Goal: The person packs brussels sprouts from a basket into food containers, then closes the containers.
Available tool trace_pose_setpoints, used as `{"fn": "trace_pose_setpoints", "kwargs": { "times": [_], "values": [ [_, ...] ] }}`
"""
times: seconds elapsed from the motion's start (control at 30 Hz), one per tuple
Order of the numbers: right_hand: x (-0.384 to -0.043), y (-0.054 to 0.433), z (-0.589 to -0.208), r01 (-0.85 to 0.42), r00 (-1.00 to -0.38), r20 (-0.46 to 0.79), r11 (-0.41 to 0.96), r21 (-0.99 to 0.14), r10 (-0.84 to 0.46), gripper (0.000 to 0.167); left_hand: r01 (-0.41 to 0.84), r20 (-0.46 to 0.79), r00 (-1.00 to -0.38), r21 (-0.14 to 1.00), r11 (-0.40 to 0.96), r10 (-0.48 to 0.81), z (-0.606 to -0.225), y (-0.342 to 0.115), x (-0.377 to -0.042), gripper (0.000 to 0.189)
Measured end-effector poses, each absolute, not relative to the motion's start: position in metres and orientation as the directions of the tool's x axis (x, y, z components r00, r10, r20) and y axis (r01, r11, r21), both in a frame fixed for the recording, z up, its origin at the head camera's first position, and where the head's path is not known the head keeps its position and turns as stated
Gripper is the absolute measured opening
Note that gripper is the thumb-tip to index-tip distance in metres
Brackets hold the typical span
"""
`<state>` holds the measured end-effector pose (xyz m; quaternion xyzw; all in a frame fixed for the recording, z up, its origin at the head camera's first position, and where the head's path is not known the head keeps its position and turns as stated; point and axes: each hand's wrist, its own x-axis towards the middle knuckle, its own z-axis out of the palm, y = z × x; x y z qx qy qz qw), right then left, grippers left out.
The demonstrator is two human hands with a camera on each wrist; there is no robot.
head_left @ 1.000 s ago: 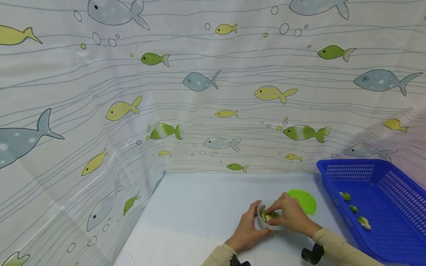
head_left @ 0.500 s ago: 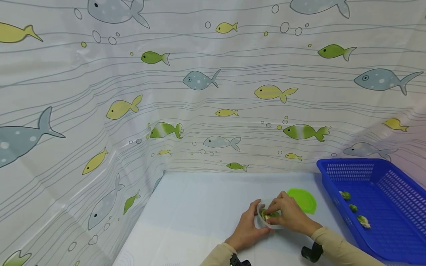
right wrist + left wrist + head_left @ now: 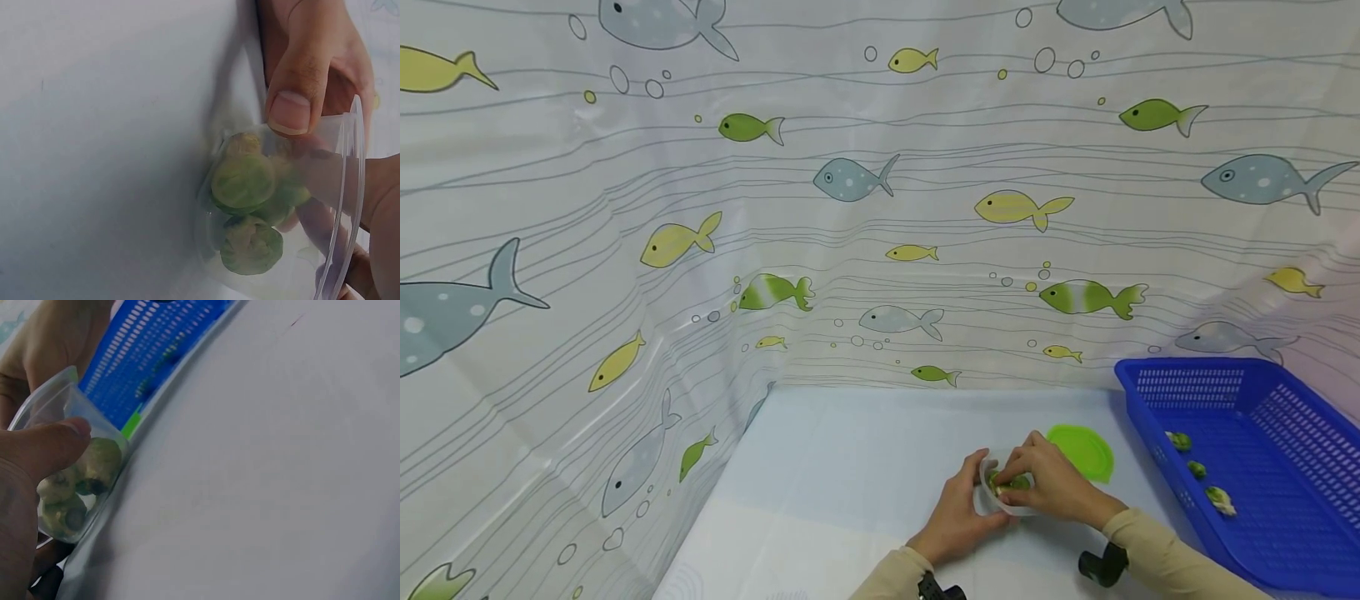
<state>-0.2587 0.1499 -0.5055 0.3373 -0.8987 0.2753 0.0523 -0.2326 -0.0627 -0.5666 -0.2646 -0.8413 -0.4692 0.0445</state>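
My left hand point(image 3: 957, 515) grips a clear plastic tub point(image 3: 350, 206) on the white table, thumb on the near side and fingers round the far side. Several Brussels sprouts point(image 3: 244, 181) lie in the tub, green and pale through its wall. From the right, my right hand point(image 3: 1060, 483) reaches over the rim. Its thumb and fingers are down inside the tub, pinching at a Brussels sprout point(image 3: 1019, 482); the fingertips are partly hidden. In the left wrist view, the left thumb point(image 3: 56, 447) presses the tub's wall, with sprouts point(image 3: 100, 462) at the bottom.
A bright green round lid point(image 3: 1086, 454) lies flat just behind the right hand. To the right stands a blue perforated basket point(image 3: 1285, 508) with 3 sprouts point(image 3: 1197, 471) along its left side. A fish-print curtain point(image 3: 925, 208) hangs behind and left of the table point(image 3: 850, 467).
The right fingers sit slightly deeper in the tub, covering more of the sprouts. The left hand keeps its grip on the tub. The head view has shifted very slightly.
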Motion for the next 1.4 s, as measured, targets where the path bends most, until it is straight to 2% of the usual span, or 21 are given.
{"fn": "trace_pose_setpoints", "kwargs": {
  "times": [0.2,0.5,0.7,1.07,1.23,1.4],
  "values": [
    [-0.259,0.151,-0.508,-0.657,-0.733,0.280,0.540,-0.525,-0.620,0.018,0.504,0.341,-0.849,0.751,0.427,0.403,-0.566,-0.063,-0.232,0.093],
    [-0.257,0.150,-0.510,-0.646,-0.740,0.303,0.510,-0.568,-0.600,0.020,0.498,0.335,-0.853,0.753,0.431,0.400,-0.566,-0.062,-0.233,0.092],
    [-0.256,0.150,-0.510,-0.647,-0.748,0.333,0.521,-0.556,-0.574,0.017,0.489,0.323,-0.855,0.762,0.425,0.405,-0.566,-0.062,-0.233,0.094],
    [-0.258,0.151,-0.508,-0.670,-0.718,0.316,0.491,-0.557,-0.621,0.011,0.464,0.302,-0.867,0.779,0.422,0.396,-0.567,-0.062,-0.232,0.095],
    [-0.256,0.158,-0.497,-0.658,-0.724,0.298,0.494,-0.568,-0.622,0.010,0.463,0.300,-0.864,0.790,0.403,0.404,-0.569,-0.061,-0.232,0.095],
    [-0.261,0.178,-0.474,-0.645,-0.755,0.318,0.565,-0.514,-0.573,0.013,0.483,0.324,-0.854,0.783,0.392,0.407,-0.569,-0.061,-0.234,0.094]
  ]
}}
